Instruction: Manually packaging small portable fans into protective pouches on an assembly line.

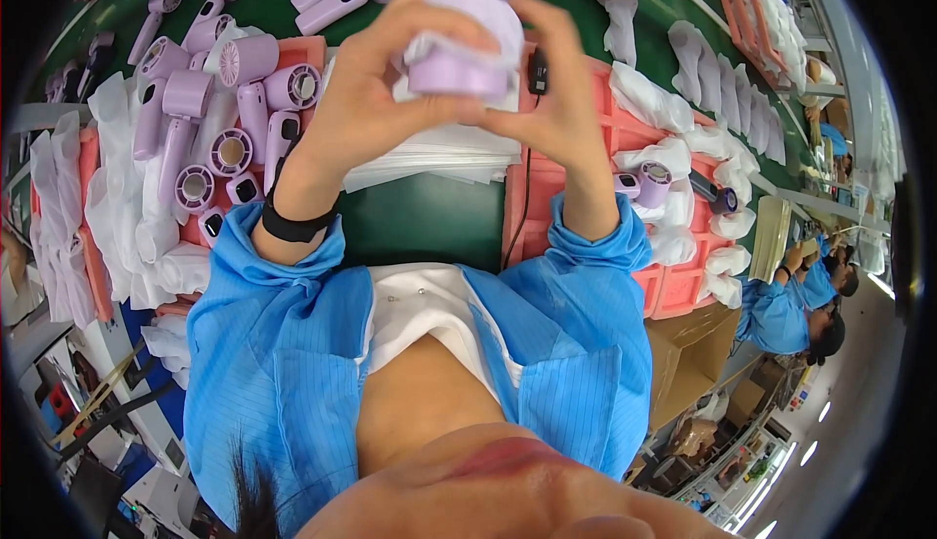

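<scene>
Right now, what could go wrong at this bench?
1. The rounded lavender plastic item, partly under white wrapping, might slip between the left hand and right hand.
2. The loose heap of lavender plastic handheld fans beside the left forearm could get bumped and scuffed.
3. The thin black cable near the right forearm might snag a sleeve.

1. A green tabletop (420,227) is spread across the middle, with a pale rail (830,209) seen beyond it at right.
2. A pale ceiling (851,378) is lit by bright lamps (808,453).
3. Cluttered shelving (717,492) is glimpsed at lower right.
</scene>
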Motion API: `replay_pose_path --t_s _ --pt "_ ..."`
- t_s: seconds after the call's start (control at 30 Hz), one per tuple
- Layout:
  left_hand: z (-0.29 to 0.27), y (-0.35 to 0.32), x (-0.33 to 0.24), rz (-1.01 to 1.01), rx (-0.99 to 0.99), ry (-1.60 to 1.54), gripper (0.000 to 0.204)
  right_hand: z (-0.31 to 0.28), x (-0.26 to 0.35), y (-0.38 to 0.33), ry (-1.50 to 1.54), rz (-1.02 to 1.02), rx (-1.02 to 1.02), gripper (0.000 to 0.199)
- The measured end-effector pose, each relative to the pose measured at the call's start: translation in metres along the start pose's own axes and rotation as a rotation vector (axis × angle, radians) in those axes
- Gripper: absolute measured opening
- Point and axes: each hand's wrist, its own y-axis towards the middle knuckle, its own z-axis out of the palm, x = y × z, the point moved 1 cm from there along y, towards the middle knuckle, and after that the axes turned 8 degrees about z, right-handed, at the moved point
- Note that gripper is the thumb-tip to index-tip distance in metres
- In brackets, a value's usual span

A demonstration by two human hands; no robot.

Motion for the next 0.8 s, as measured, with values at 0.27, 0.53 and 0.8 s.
replay_pose_path --t_s 0.27,0.53,0.8 --pt "0.009 -0.011 -0.003 0.022 -0.435 0.167 0.041 0.005 -0.021 -0.007 -0.486 0.031 -0.166 0.040" --pt "0.002 -0.006 -0.008 0.224 -0.302 0.625 0.021 0.009 -0.010 -0.016 -0.320 0.128 -0.149 0.033" --pt "0.017 -0.013 0.044 -0.270 -0.252 0.380 0.022 -0.076 -0.095 0.041 -0.196 0.761 -0.026 0.039"
